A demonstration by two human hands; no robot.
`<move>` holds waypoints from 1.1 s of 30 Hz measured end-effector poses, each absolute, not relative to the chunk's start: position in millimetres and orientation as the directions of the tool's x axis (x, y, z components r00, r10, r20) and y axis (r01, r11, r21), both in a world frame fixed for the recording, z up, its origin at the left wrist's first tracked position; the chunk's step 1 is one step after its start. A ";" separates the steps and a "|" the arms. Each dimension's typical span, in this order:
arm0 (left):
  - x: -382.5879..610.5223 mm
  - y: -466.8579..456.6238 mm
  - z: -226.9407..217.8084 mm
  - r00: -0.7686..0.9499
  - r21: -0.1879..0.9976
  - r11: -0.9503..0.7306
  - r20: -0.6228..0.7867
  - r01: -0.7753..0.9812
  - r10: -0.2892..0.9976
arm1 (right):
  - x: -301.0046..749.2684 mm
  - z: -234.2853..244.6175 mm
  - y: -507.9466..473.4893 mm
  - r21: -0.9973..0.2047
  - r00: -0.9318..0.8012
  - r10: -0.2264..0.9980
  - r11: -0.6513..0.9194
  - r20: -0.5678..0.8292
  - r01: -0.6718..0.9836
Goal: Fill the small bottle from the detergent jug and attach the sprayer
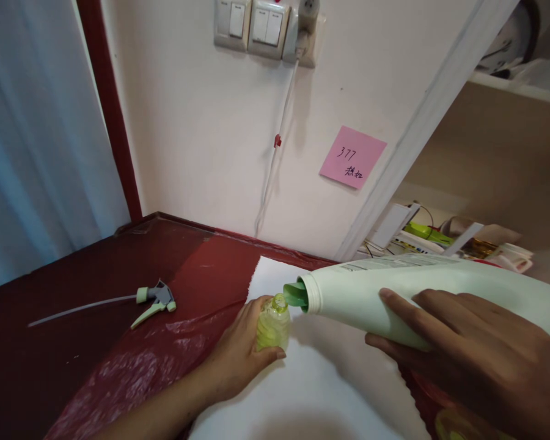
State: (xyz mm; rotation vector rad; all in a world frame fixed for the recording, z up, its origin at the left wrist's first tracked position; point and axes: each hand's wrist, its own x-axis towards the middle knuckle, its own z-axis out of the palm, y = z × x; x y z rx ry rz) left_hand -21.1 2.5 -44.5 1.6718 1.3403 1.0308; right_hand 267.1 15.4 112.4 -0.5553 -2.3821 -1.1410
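Jug (417, 293) lying sideways, spout left over small bottle (273, 322)

A single head-worn camera looked forward and down from the person's own standpoint, tilted so the wall (201, 140) leaned across the frame. It sat close above the dark red surface (73, 342), with the left hand (238, 360) and right hand (476, 348) entering from the bottom edge. Farther off, it took in the switches (252, 24) and a pink note (352, 157). No second view shared the scene.
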 end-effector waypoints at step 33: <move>-20.4 1.5 -41.6 0.120 0.912 -0.163 0.127 0.377 0.985 | 268.2 113.3 14.5 0.628 -0.836 0.163 0.588 0.524 0.509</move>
